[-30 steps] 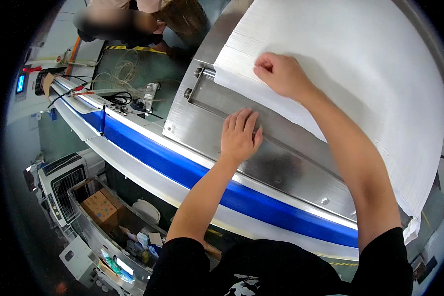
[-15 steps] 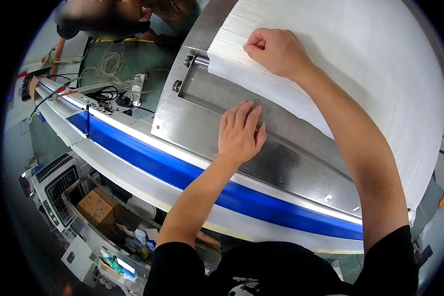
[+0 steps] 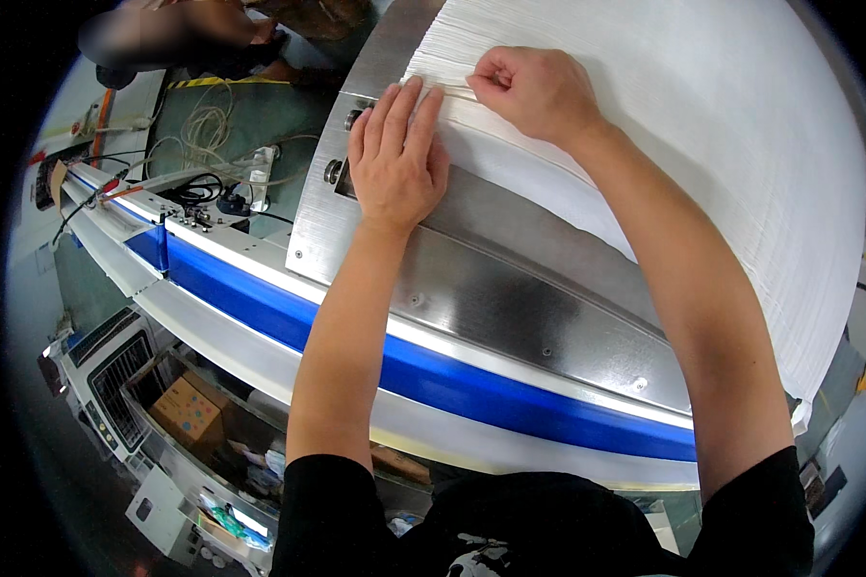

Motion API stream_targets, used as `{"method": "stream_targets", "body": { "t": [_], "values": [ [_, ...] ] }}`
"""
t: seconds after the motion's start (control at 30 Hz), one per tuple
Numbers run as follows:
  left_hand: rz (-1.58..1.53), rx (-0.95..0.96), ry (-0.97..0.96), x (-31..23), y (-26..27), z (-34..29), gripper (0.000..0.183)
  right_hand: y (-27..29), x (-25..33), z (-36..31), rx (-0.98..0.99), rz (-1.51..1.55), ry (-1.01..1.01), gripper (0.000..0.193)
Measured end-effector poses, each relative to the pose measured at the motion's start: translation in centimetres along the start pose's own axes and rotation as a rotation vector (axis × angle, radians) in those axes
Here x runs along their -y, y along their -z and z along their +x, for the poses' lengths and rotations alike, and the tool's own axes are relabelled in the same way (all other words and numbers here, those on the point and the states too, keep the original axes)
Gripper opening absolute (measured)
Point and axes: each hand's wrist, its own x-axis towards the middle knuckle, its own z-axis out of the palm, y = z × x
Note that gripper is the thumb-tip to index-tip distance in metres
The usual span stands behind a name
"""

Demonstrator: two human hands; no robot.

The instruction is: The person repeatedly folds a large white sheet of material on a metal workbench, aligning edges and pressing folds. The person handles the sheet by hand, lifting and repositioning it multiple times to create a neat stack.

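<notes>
A large stack of thin white sheets [image 3: 702,125], which look like fabric or soft paper, covers the far right of a brushed metal table [image 3: 491,298]. Over the stack's left part, my right hand [image 3: 539,96] is closed in a pinch at the layered edge; a fold seems to be between thumb and fingers, though the fingertips are partly hidden. My left hand [image 3: 394,154] lies flat, fingers stretched, with its fingertips at the stack's near-left corner. Its palm covers part of the table's recess and a metal rod end. A dark round knob [image 3: 333,171] shows beside the wrist.
A blue strip [image 3: 260,298] runs along the table's near side above a white rail. Lower left, a bin holds a cardboard box [image 3: 188,413] and packets. Cables [image 3: 202,135] lie on the floor at the upper left, near another person [image 3: 188,43].
My left hand has moved up and left, from the metal surface to the corner of the white stack. My right hand has stayed nearly in place, still pinched.
</notes>
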Motion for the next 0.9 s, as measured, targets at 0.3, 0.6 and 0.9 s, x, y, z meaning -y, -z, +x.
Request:
{"method": "stream_targets", "body": {
  "t": [0.3, 0.6, 0.9],
  "values": [
    [-0.008, -0.010, 0.036, 0.1, 0.1, -0.9, 0.043, 0.0, -0.2, 0.2, 0.012, -0.023, -0.030, 0.020],
    [-0.007, -0.015, 0.044, 0.0, -0.5, -0.2, 0.045, 0.0, -0.3, 0.2, 0.040, 0.005, -0.078, 0.020],
    [0.046, -0.032, 0.061, 0.1, 0.1, -1.2, 0.034, -0.1, 0.2, 0.0, 0.034, 0.004, -0.058, 0.020]
  ]
}}
